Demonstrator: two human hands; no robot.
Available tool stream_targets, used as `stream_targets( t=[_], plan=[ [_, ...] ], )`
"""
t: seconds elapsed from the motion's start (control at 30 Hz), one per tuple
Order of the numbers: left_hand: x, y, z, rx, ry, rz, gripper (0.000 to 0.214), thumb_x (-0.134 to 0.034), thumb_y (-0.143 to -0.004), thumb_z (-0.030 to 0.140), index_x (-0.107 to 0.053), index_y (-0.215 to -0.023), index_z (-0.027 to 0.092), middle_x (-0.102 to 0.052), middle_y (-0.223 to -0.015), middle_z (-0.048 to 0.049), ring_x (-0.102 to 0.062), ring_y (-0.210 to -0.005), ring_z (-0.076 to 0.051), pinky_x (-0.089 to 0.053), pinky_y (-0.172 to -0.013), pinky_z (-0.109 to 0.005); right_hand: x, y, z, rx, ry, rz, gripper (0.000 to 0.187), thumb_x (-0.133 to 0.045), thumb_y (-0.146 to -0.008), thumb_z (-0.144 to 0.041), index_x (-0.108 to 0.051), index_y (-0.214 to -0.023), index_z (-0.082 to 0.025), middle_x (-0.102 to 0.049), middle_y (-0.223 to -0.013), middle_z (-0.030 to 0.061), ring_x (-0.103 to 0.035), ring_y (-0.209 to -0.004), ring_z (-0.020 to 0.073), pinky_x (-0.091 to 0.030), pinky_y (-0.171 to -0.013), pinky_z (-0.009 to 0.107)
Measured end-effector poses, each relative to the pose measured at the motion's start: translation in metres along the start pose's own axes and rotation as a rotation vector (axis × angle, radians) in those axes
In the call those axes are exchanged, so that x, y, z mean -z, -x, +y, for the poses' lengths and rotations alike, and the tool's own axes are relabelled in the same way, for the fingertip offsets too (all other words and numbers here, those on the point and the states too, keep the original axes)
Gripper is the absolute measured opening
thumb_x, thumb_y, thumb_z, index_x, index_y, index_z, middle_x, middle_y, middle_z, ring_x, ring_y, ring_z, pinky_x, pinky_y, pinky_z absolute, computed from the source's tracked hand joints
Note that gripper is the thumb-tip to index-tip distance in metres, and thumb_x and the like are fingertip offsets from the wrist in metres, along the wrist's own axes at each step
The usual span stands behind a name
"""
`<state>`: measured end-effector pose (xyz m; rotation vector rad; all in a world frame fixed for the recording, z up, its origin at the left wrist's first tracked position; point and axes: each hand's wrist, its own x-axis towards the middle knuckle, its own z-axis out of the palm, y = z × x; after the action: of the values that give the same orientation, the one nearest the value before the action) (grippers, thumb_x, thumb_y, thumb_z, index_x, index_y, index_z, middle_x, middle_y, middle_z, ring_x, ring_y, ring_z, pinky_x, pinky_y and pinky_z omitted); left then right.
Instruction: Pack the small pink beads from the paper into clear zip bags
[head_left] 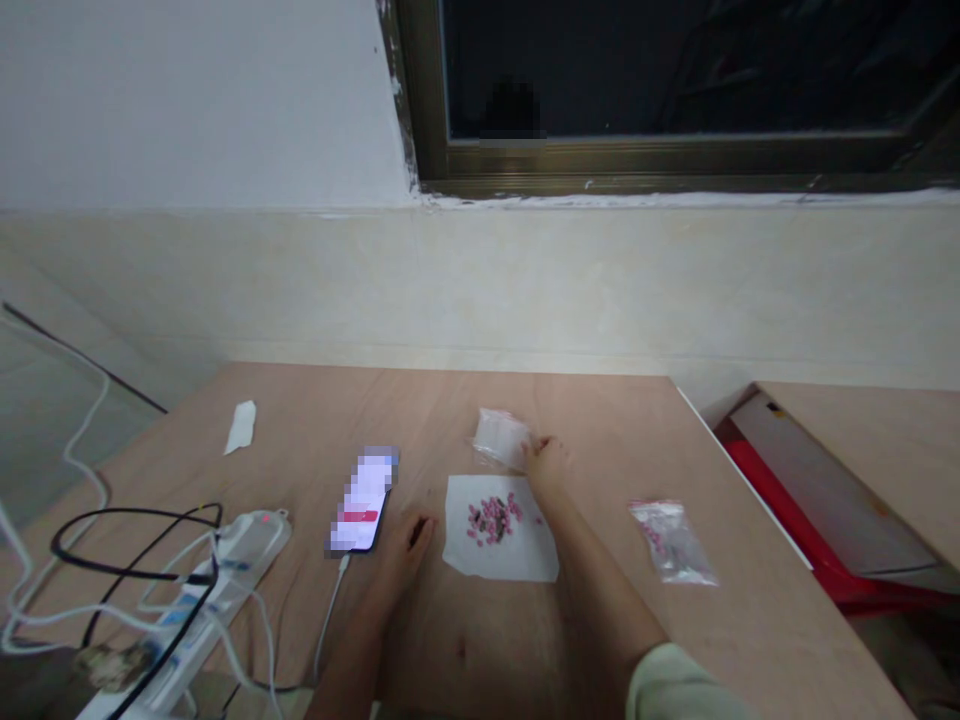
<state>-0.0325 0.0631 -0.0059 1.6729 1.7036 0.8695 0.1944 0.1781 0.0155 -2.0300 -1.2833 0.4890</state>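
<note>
My right hand (546, 462) reaches to the far side of the white paper sheet (459, 560). Its bent fingers and thumb close on the right edge of a small clear plastic bag (501, 437) with something white in it. On the sheet lies a loose pile of small pink pieces (495, 520), with darker ones among them. Left of the sheet, my left hand (411, 540) rests on the table, fingers curled in, and nothing shows in it. A second clear bag (673, 542), with some pink pieces inside, lies to the right of my forearm.
A phone (364, 500) with a lit screen and a white cable lies left of my left hand. Farther left are a power strip (255, 540) with tangled cords and a white scrap (241, 427). A red object (780, 510) stands beyond the table's right edge.
</note>
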Motion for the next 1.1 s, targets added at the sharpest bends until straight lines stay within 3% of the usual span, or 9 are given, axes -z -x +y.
stream_targets(
  t=[0.17,0.27,0.37,0.47,0.6,0.77,0.87,0.97,1.1],
  plan=[
    [0.0,0.002,0.0,-0.01,-0.023,0.003,0.019,-0.04,-0.076,0.032,-0.054,-0.071,0.021,-0.058,-0.072,-0.0018,-0.053,-0.07,-0.016,-0.043,-0.065,-0.027,0.056,0.033,0.023,0.048,0.398,0.227,0.035,-0.044,-0.073,-0.03,-0.052,-0.099,-0.009,-0.055,-0.095,0.0155,-0.047,-0.091,0.028,-0.032,-0.075,0.034],
    [0.001,0.003,0.004,-0.016,-0.038,-0.011,0.022,-0.038,-0.076,0.033,-0.054,-0.072,0.019,-0.058,-0.073,-0.0027,-0.053,-0.071,-0.017,-0.042,-0.067,-0.028,0.092,0.049,0.055,-0.072,0.62,0.327,0.039,-0.045,-0.072,-0.029,-0.05,-0.104,-0.007,-0.05,-0.106,0.0181,-0.046,-0.092,0.0309,-0.032,-0.071,0.036],
    [0.003,0.006,0.01,0.007,-0.026,0.002,0.021,-0.038,-0.075,0.032,-0.054,-0.071,0.019,-0.058,-0.073,-0.0025,-0.053,-0.074,-0.017,-0.042,-0.071,-0.029,0.113,0.059,0.09,-0.125,0.76,0.251,0.033,-0.043,-0.073,-0.029,-0.057,-0.091,-0.005,-0.057,-0.092,0.0188,-0.051,-0.082,0.0299,-0.033,-0.066,0.036],
    [0.004,0.008,0.014,0.038,0.012,0.009,0.018,-0.041,-0.074,0.032,-0.054,-0.07,0.02,-0.058,-0.075,-0.002,-0.053,-0.076,-0.018,-0.041,-0.073,-0.03,0.121,0.063,0.115,-0.021,0.73,0.232,0.03,-0.039,-0.075,-0.027,-0.061,-0.083,-0.009,-0.062,-0.078,0.0151,-0.056,-0.069,0.026,-0.034,-0.064,0.036],
    [0.003,0.008,0.015,-0.005,0.072,0.004,0.02,-0.041,-0.074,0.033,-0.055,-0.069,0.019,-0.058,-0.073,-0.0033,-0.052,-0.074,-0.018,-0.042,-0.071,-0.031,0.124,0.065,0.126,0.067,0.645,0.269,0.032,-0.036,-0.074,-0.025,-0.065,-0.076,-0.013,-0.063,-0.064,0.0135,-0.056,-0.057,0.0246,-0.034,-0.062,0.038],
    [0.005,0.006,0.013,-0.002,0.118,0.01,0.02,-0.044,-0.071,0.033,-0.056,-0.066,0.018,-0.059,-0.07,-0.0032,-0.053,-0.071,-0.018,-0.042,-0.07,-0.031,0.143,0.07,0.108,0.078,0.506,0.336,0.033,-0.035,-0.074,-0.025,-0.066,-0.081,-0.014,-0.064,-0.08,0.0149,-0.054,-0.073,0.0276,-0.034,-0.063,0.038],
    [0.009,0.006,0.021,0.067,0.194,-0.018,0.02,-0.047,-0.069,0.033,-0.058,-0.066,0.016,-0.06,-0.068,-0.0026,-0.054,-0.07,-0.018,-0.044,-0.068,-0.031,0.155,0.076,0.084,0.101,0.284,0.395,0.035,-0.038,-0.075,-0.034,-0.065,-0.087,-0.015,-0.063,-0.091,0.0149,-0.051,-0.084,0.0287,-0.035,-0.069,0.039],
    [0.011,0.005,0.044,0.117,0.29,-0.044,0.023,-0.049,-0.068,0.033,-0.06,-0.077,0.014,-0.062,-0.075,-0.0042,-0.056,-0.072,-0.018,-0.045,-0.066,-0.031,0.153,0.083,0.053,0.168,-0.127,0.218,0.035,-0.046,-0.071,-0.041,-0.065,-0.083,-0.014,-0.065,-0.083,0.013,-0.054,-0.081,0.0254,-0.039,-0.072,0.036],
    [0.011,0.0,0.088,-0.077,0.3,-0.177,0.035,-0.051,-0.07,0.033,-0.055,-0.102,0.019,-0.057,-0.107,-0.0077,-0.055,-0.084,-0.017,-0.045,-0.07,-0.028,0.127,0.09,0.011,0.154,-0.529,-0.283,0.029,-0.054,-0.066,-0.042,-0.064,-0.073,-0.016,-0.066,-0.076,0.0078,-0.058,-0.073,0.0214,-0.042,-0.07,0.034]
  ],
)
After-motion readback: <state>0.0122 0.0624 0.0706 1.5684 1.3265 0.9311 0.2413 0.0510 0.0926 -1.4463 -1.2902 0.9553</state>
